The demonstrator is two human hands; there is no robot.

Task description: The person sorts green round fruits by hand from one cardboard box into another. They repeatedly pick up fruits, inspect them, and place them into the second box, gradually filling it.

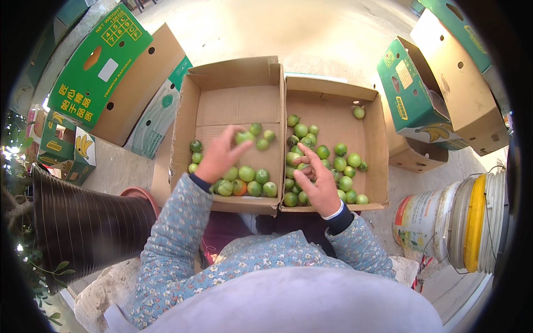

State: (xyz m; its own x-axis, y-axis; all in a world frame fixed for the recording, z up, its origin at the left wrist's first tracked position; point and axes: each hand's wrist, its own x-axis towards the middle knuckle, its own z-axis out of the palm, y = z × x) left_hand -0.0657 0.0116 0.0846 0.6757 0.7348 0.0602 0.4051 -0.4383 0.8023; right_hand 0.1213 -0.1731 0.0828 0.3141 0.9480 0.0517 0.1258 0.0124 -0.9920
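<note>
Two open cardboard boxes stand side by side before me. Over the left cardboard box [237,106] is my left hand [225,154], fingers apart, beside a green tomato [245,137]; whether it touches that tomato I cannot tell. Several more green tomatoes [246,173] and one orange-red tomato [239,187] lie along that box's near side. My right hand [317,181] hovers over the right cardboard box [376,166], its fingers spread and partly curled with nothing seen between them. Many green tomatoes [340,149] lie around and partly beneath it. A lone green tomato [358,112] rests near the far right corner.
Green and brown banana cartons [100,66] lean at the left, and other banana cartons [416,91] stand at the right. A dark ribbed container [91,220] lies at the lower left. Stacked buckets [449,224] are at the lower right.
</note>
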